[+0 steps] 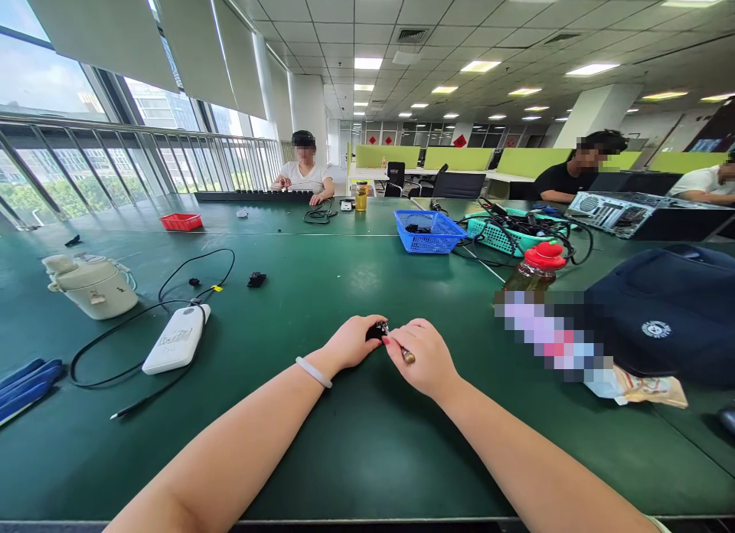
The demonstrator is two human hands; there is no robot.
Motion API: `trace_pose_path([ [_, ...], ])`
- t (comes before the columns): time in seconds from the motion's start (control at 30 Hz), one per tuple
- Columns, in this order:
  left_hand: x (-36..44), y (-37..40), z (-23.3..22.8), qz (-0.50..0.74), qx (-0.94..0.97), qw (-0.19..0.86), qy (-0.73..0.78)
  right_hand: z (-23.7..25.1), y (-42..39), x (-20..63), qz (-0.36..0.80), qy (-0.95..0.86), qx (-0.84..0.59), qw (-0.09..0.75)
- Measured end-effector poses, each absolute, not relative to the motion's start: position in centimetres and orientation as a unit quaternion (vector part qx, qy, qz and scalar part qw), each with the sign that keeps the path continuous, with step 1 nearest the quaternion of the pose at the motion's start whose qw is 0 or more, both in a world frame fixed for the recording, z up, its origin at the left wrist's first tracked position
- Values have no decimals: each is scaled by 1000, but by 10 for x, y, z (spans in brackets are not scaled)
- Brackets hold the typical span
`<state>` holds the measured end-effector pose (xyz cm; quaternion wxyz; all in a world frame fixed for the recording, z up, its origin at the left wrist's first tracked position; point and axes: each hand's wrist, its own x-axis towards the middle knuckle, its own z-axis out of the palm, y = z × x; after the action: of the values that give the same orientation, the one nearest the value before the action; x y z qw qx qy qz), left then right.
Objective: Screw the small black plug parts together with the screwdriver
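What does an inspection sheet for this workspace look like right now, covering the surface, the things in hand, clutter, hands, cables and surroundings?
Surface: green table, wide and matte.
Job's things: small black part pinched between both hands; slim brass-tipped tool in the right hand.
Clutter: white device, cream cooker, red tray, blue basket, red-capped bottle, dark blue cap, open computer case.
Hands: left hand grips the part, white band on the wrist; right hand closed on the tool.
Cables: black cable looped by the white device; cable tangle over a teal basket.
Surroundings: open office, windows on the left, other people seated at the far side.
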<state>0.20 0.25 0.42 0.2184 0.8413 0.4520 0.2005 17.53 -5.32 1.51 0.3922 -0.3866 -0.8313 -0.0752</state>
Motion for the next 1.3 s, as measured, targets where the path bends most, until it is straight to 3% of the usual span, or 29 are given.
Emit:
trace_pose_path([
  [0.27,1,6,2,194,846,206,452,11,-32,195,304,-559,-523,567],
  [0.5,1,5,4,191,838,213,464,7,-16,203,419,-435,-491,628],
  [0.87,1,7,0,196,839,220,458,3,-12,210,438,-357,-513,646],
  [1.0,1,5,2,195,840,214,458,6,-18,206,380,-472,-458,650],
  [1.2,2,6,0,201,842,200,460,16,-41,195,172,-667,-463,558],
  [1.3,1,5,-1,205,846,194,452,19,-46,192,121,-694,-461,539],
])
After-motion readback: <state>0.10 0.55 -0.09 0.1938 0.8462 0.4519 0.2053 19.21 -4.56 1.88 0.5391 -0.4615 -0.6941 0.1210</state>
